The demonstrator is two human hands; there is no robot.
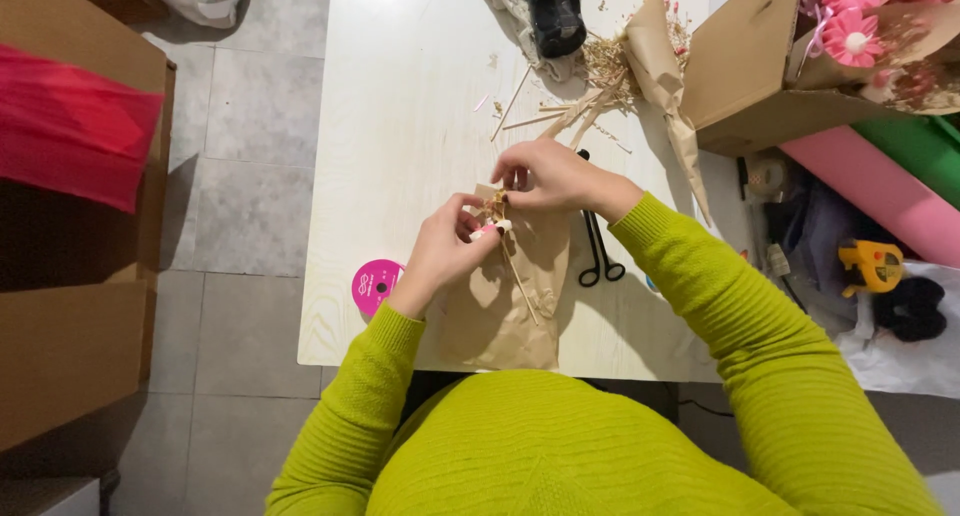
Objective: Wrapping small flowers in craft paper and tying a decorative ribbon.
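Note:
My left hand [440,251] and my right hand [548,176] meet over a sheet of brown kraft paper [505,311] lying on the pale wooden table [400,106]. Both pinch a small bunch of dried straw-coloured stems [497,211] at the paper's top edge. A thin wooden stick [521,286] runs down from the bunch across the paper. My sleeves are lime green.
Black scissors [598,256] lie right of the paper, a pink ribbon spool [375,284] left of it. Loose dried stems [600,76], a kraft wrap [660,66], a black object on cloth [552,16], a cardboard box of pink flowers [800,56] and paper rolls [880,186] sit at the back right.

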